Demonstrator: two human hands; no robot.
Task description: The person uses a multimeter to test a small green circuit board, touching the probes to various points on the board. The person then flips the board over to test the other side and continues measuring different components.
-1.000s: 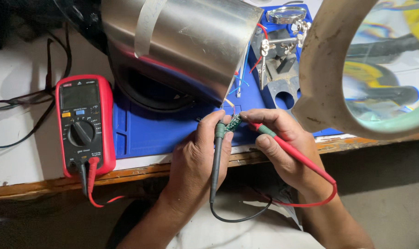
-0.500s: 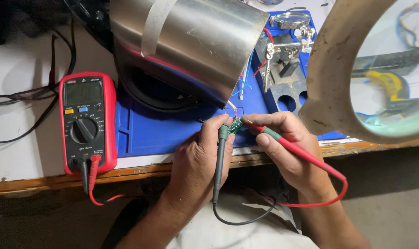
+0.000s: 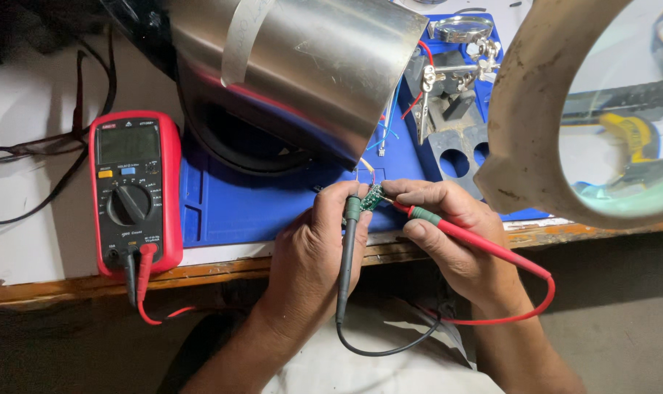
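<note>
My left hand (image 3: 318,244) grips a black test probe (image 3: 347,255), its tip pointing up at a small green circuit board (image 3: 373,195). My right hand (image 3: 448,233) holds a red test probe (image 3: 463,237) whose tip meets the same board from the right. Both hands hover over the front edge of a blue work mat (image 3: 236,201). The probes' black and red leads loop below the table and run to a red multimeter (image 3: 134,193) on the left. Thin wires rise from the board toward a shiny metal cylinder (image 3: 309,66).
The metal cylinder lies on the mat just behind my hands. A helping-hands clamp stand (image 3: 448,95) sits at the back right. A large magnifier ring (image 3: 565,117) fills the upper right. Black cables (image 3: 32,146) trail at left. The wooden table edge (image 3: 222,270) runs below.
The view has shifted slightly; both hands keep their probes on the small board, with almost no movement.
</note>
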